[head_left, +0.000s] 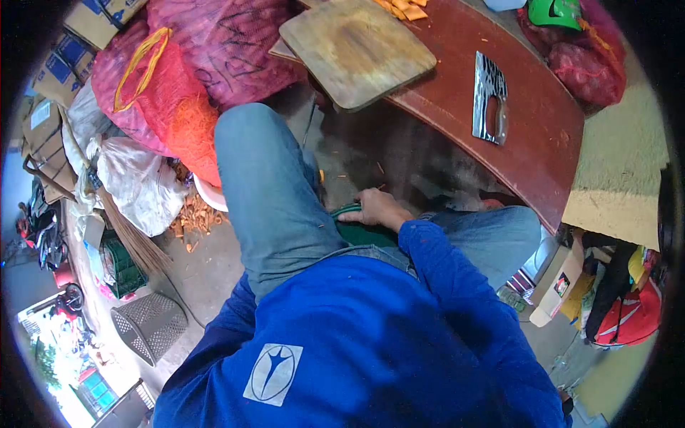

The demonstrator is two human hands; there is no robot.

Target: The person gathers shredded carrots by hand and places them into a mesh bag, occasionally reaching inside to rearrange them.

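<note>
My right hand (379, 209) is between my thighs, its fingers curled over the rim of a green seat (367, 234). My left hand is out of sight; only its blue sleeve (232, 310) shows, beside my hip. Ahead of me a worn wooden cutting board (357, 50) lies over the near edge of a reddish-brown table (528, 107). On the same table, to the right, rests a wide cleaver (489, 100) with a patterned blade. Orange pieces (407, 8) lie behind the board.
Red mesh sacks (221, 46) stand at the upper left, near a white sack (135, 182) and orange scraps (196, 217) on the floor. A broom (128, 228) and a grey perforated basket (150, 327) are at left. An open carton (556, 285) sits at right.
</note>
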